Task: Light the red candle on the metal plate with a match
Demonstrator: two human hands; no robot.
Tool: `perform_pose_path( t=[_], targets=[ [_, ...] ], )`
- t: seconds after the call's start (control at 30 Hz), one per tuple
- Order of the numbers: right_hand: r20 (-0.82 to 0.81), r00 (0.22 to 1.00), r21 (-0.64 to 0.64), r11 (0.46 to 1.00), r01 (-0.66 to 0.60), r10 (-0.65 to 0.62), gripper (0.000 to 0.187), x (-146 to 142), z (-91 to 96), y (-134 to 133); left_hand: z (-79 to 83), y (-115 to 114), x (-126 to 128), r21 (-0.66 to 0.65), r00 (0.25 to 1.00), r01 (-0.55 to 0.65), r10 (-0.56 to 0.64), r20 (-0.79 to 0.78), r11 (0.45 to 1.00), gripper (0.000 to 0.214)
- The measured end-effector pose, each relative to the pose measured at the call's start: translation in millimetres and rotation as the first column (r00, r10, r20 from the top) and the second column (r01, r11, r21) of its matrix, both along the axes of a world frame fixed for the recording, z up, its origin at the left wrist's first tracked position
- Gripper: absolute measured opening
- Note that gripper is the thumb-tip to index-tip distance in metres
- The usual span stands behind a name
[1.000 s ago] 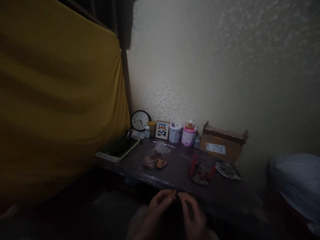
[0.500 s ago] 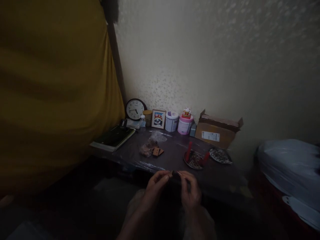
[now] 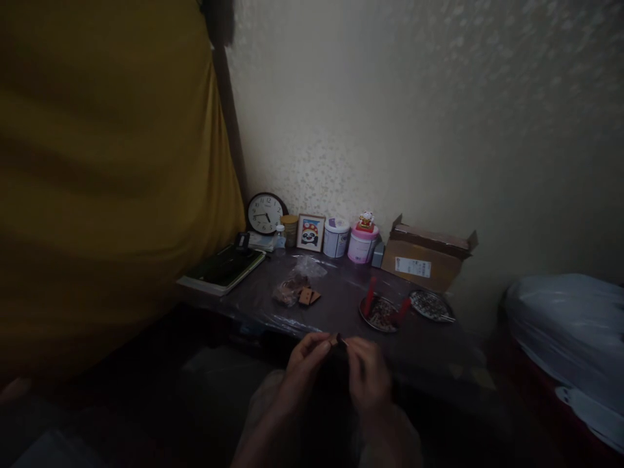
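Just in front of the table edge, my left hand [image 3: 305, 364] is closed, pinching a small tan and dark piece [image 3: 335, 340] between thumb and fingertips. Facing it, my right hand [image 3: 369, 372] is closed in a pinch too, on a thin stick-like thing [image 3: 344, 342] whose tip meets the dark end of the piece. Dim light hides what kind of things these are. Beyond the hands, several flat tan pieces with small holes [image 3: 305, 296] lie on the table beside a crumpled clear plastic bag [image 3: 286, 292].
Red upright sticks stand in a round dish [image 3: 380, 325], near a second dish [image 3: 429, 305]. Along the wall are a clock [image 3: 266, 213], panda picture [image 3: 311, 233], white tin [image 3: 335, 239], pink tin [image 3: 361, 247] and cardboard box [image 3: 424, 257]. A yellow curtain [image 3: 121, 162] hangs left.
My right hand has come slightly closer to the left, its fingers curling in more. My left hand keeps its pinch in nearly the same place. The view has shifted a little.
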State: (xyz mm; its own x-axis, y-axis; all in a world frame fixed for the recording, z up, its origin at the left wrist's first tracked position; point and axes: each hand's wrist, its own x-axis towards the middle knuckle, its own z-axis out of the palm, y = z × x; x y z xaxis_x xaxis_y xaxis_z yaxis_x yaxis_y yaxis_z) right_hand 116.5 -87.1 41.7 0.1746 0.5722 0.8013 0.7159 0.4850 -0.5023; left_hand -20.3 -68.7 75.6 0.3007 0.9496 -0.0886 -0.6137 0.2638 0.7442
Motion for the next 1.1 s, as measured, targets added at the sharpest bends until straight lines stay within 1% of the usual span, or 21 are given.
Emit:
perform_pose_path(
  t=[0.03,0.1,0.17,0.2,0.27,0.37,0.43,0.53,0.6,0.7,0.73,0.8,0.83,0.93,1.0,1.1],
  targets=[
    [0.031,0.999,-0.067,0.997,0.028,-0.026,0.015,4,-5.5,6,0.9,-1,0,0.023,1.000,0.003,-0.003,-0.002,1.000,0.023],
    [0.000,0.994,-0.092,0.990,0.108,-0.108,0.021,12,-12.9,17,-0.2,0,1,0.061,1.000,0.024,-0.023,-0.009,0.998,0.024],
    [-0.072,0.983,-0.092,0.982,0.165,-0.171,0.020,18,-11.9,21,-4.8,2,1,0.065,0.999,0.037,-0.035,-0.020,0.997,0.023],
    [-0.107,0.978,-0.086,0.981,0.172,-0.181,0.018,19,-8.4,20,-7.7,4,1,0.054,0.999,0.032,-0.031,-0.021,0.998,0.023],
    [-0.136,0.977,-0.045,0.986,0.160,-0.164,0.013,17,1.2,14,-12.7,7,2,0.020,1.000,0.025,-0.025,-0.001,0.999,0.020],
    [-0.097,0.991,0.044,0.994,0.100,-0.096,0.011,8,10.3,3,-14.1,8,4,-0.026,0.998,0.037,-0.036,0.054,0.999,0.019],
    [-0.076,0.996,0.082,0.995,0.053,-0.047,0.013,3,9.9,0,-11.6,6,6,-0.030,0.997,0.044,-0.042,0.069,0.999,0.018],
    [-0.018,1.000,0.069,0.998,0.009,-0.008,0.015,-2,8.0,-1,-8.2,4,7,-0.011,0.996,0.053,-0.052,0.073,0.999,0.018],
    [0.005,1.000,0.068,0.997,0.023,-0.023,0.015,-2,9.9,-2,-7.4,4,7,-0.009,0.996,0.049,-0.049,0.079,0.999,0.017],
    [-0.034,0.999,0.130,0.991,0.044,-0.040,0.017,0,10.3,-4,-6.3,5,5,-0.021,0.998,0.038,-0.036,0.055,0.999,0.018],
    [-0.039,0.999,0.117,0.993,0.030,-0.026,0.018,1,7.5,-2,-5.5,5,4,-0.017,0.999,0.032,-0.031,0.042,0.999,0.019],
    [-0.021,1.000,-0.001,1.000,-0.010,0.010,0.014,5,-3.0,5,-3.7,4,2,0.015,1.000,0.019,-0.019,0.021,1.000,0.020],
    [-0.024,1.000,-0.097,0.995,0.001,-0.003,0.014,8,-9.5,10,-3.0,3,1,0.037,1.000,0.015,-0.015,0.010,0.999,0.020],
    [-0.100,0.988,-0.152,0.983,0.102,-0.118,0.022,19,-23.4,23,-3.0,2,-1,0.063,0.999,0.019,-0.017,-0.028,0.998,0.021],
    [-0.155,0.975,-0.160,0.978,0.132,-0.157,0.022,25,-23.2,27,-5.5,2,-2,0.042,0.999,0.014,-0.012,-0.039,0.999,0.021],
    [-0.300,0.939,-0.168,0.978,0.124,-0.170,0.020,29,-14.0,26,-12.6,5,-3,0.020,0.999,-0.001,0.002,-0.040,1.000,0.023]
  ],
)
